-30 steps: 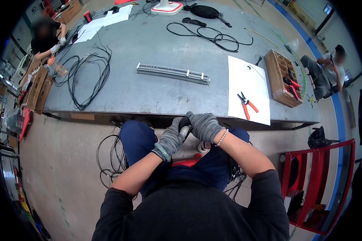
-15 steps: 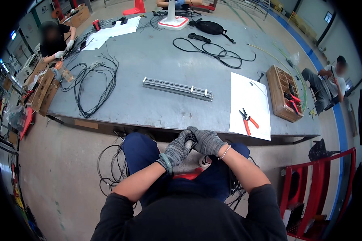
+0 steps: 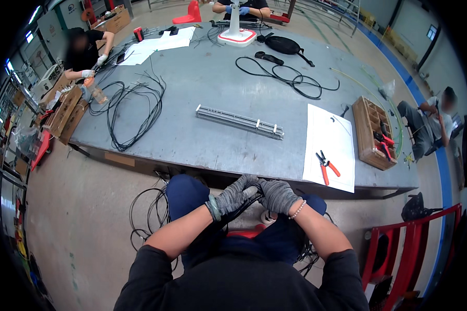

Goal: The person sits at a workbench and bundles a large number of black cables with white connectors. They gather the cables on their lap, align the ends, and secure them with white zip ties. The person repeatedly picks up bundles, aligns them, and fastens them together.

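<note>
Beside grey worktable (image 3: 228, 150), grips slim, bundled black cables (image 3: 239, 210) in curled fingers (image 3: 245, 182) of left hand (image 3: 234, 196) and right hand (image 3: 278, 197).

Even indoor light, soft sheen on grey metal tabletop (image 3: 192, 83), shadow beneath, fisheye curvature toward black rim.

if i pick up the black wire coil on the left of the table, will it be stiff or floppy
The wire coil would probably sag and shift, since its loops lie loosely spread. It seems somewhat springy too, holding broad curves, and its splayed far ends might snag.
</note>
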Demonstrator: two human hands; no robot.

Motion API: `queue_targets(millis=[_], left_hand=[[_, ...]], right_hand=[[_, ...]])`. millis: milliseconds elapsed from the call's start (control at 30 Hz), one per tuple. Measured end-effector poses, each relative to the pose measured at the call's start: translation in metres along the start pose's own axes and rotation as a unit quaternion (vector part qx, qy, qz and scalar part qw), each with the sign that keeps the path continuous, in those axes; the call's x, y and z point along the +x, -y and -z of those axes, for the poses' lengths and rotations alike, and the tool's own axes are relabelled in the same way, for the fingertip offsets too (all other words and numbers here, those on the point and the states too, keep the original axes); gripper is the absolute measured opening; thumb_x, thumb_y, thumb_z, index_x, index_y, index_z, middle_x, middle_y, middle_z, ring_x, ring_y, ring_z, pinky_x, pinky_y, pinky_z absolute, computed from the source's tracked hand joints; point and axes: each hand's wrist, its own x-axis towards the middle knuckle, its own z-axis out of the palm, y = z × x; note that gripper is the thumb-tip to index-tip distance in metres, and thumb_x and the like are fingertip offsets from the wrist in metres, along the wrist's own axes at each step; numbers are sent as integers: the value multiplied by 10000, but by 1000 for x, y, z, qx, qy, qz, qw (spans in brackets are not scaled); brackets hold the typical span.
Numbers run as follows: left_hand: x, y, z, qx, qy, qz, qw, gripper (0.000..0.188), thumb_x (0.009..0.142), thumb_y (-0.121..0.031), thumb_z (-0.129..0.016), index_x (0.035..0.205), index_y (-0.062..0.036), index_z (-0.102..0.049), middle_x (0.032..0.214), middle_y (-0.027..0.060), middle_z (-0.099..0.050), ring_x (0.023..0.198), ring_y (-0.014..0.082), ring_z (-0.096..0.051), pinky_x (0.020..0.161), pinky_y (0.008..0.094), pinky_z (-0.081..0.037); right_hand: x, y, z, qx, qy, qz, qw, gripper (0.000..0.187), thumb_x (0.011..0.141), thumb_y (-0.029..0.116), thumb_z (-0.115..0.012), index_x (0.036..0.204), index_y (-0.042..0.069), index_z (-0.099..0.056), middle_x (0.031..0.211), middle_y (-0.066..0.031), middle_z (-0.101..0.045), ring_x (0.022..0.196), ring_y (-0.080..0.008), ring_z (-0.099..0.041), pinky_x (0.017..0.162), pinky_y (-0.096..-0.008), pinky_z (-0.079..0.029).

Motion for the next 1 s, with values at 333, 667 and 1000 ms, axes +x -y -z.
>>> queue_targets(millis=[333,667,1000], left_hand=[[20,50,3,110,-116,-108,981,178,941,-100,-504,1098,-25,-545,986,68,-622,904,140,-573,838,298,-485],[13,39,2,211,-111,-101,966,218,937,-72,-498,1139,12,-498,994,65,-600,936,131,-560,863,267,-461],[9,28,-1,93,-46,-92,990,433,793,-73,-716,1152,-13,-481,1020,49,-605,957,126,-563,879,282,-468]], right_hand=[[6,1,-10,1,-19,-31,999,373,846,325,-579,1080,35,-564,938,-183,-663,822,-342,-652,735,-451,-509],[22,-27,-9,97,102,90,986,331,842,253,-572,1122,84,-523,858,-197,-643,791,-379,-614,720,-441,-481],[24,-26,-4,73,140,45,986,247,748,223,-661,863,5,-660,749,-196,-645,714,-337,-631,670,-415,-499]])
